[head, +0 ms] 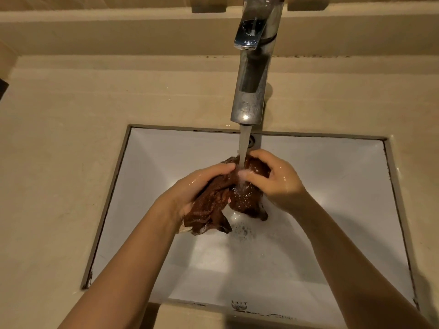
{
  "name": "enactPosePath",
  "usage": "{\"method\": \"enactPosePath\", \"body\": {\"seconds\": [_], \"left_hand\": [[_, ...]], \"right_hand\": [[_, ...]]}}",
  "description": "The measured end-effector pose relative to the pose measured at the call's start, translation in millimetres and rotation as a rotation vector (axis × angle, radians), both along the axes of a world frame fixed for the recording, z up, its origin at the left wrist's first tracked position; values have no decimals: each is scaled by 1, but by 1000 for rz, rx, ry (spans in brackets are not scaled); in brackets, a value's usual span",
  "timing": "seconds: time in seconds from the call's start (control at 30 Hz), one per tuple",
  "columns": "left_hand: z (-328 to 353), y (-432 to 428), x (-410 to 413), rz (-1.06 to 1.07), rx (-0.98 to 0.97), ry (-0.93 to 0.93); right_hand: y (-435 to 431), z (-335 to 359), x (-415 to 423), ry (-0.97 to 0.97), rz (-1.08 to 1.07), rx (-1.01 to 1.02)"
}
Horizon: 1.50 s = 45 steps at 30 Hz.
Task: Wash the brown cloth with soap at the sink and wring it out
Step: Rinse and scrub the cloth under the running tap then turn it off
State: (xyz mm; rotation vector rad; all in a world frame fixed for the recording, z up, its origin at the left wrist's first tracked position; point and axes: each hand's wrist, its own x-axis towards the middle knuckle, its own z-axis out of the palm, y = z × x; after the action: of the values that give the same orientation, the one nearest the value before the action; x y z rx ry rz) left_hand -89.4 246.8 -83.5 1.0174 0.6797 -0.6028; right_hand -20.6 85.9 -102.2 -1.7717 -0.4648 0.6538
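Bunching wet brown cloth (pixel 240 193) — both hands, glossy

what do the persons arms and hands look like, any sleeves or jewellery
Both forearms are bare, with no sleeves in view. The left hand and right hand wear no gloves, rings, watch or bracelets that show. Both hands glisten wet, with shiny droplets across their backs.

I can read nothing here; the small dark mark (pixel 239 305) on the near rim of my sink (pixel 166 157) is too blurred to make out.
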Motion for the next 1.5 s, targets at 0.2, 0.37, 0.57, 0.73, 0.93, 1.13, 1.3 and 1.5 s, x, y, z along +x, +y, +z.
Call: {"method": "enactPosePath", "body": {"seconds": [0.2, 0.37, 0.57, 0.73, 0.93, 1.13, 1.3, 1.5], "left_hand": [[-16, 8, -1, -62, 129, -58], [-10, -1, 3, -223, 165, -276], [-13, -1, 11, -559, 787, -367], [-6, 15, 10, -491, 1169, -582], [-4, 35, -3, -280, 992, -741], [-15, 12, 4, 95, 382, -612], [-25, -23, 14, 474, 27, -313], [-28, -27, 12, 326, 139, -324]], "right_hand": [[7, 12, 6, 320, -193, 142], [28, 12, 6, 121, -268, -107], [27, 19, 13, 301, -332, 53], [13, 19, 18, 405, -304, 146], [-11, 29, 25, 128, -128, -44], [3, 19, 4, 115, -217, 55], [31, 2, -27, 4, -262, 93], [38, -15, -31, -411, -304, 56]]}}
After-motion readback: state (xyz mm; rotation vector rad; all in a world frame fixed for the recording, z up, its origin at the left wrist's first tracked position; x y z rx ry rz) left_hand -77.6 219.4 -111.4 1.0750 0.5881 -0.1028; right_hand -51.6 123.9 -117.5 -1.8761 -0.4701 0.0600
